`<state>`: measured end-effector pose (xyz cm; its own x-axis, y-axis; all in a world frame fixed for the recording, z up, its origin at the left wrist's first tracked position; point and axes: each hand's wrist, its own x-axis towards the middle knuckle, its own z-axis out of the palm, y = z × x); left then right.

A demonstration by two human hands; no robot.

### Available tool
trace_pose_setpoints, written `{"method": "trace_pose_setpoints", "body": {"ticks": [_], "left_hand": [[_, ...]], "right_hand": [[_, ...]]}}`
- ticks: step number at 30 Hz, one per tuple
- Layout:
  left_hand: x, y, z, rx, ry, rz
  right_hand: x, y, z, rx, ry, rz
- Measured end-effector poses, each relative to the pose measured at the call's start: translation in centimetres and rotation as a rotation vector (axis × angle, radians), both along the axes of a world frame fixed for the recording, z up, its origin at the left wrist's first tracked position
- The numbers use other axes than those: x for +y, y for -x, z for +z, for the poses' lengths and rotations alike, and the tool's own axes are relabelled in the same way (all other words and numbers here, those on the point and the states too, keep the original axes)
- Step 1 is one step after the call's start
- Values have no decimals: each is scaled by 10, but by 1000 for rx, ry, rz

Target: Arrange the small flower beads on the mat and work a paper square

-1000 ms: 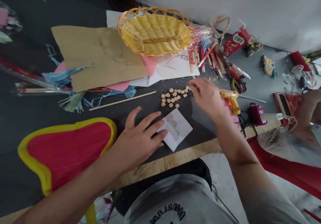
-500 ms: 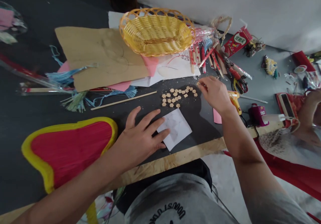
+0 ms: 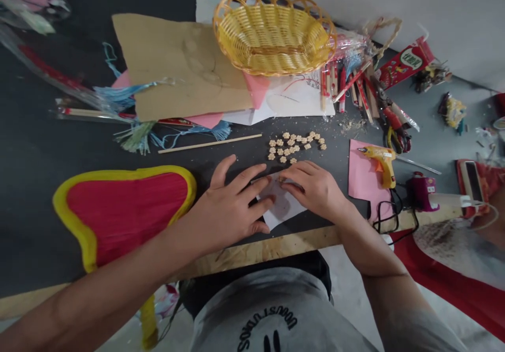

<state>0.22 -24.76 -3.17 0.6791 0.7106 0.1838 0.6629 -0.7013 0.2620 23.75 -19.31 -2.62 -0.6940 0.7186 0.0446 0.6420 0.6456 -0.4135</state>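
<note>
My left hand lies with fingers spread, its fingertips on the left edge of a small white paper sheet. Over the paper's upper part, my right hand pinches a small pale wooden piece, mostly hidden by the fingers; it looks like one of the flower shapes. Several wooden flower pieces lie scattered on the dark table just beyond the paper. A thin wooden stick rests to their left. Left of my left hand is a red fan-shaped panel with a yellow rim.
A yellow wicker basket sits on brown paper at the back. Right of my right hand, a yellow glue gun lies on pink card with its black cord. Pliers and blue tassels lie farther out.
My right hand has moved from the right end of the flower pieces left and toward me, onto the paper, still pinching. My left hand stays spread at the paper's edge. The view has shifted.
</note>
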Motion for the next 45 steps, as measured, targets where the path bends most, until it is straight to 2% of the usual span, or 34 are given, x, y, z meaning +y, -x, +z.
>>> {"method": "trace_pose_setpoints", "body": {"ticks": [7,13,31,40,45], "left_hand": [[-1,0,0,9,15,5],[0,0,-1,-10,11,8],[0,0,1,-18,24,8],[2,0,-2,-70,-24,0],[6,-1,-1,-70,-78,47]], "right_hand": [[0,3,-6,47,-21,-24],[1,0,-6,49,15,-16],[0,3,-11,75,-34,-64],[0,4,-12,60,-26,-82],[1,5,-12,32,-11,-68]]}}
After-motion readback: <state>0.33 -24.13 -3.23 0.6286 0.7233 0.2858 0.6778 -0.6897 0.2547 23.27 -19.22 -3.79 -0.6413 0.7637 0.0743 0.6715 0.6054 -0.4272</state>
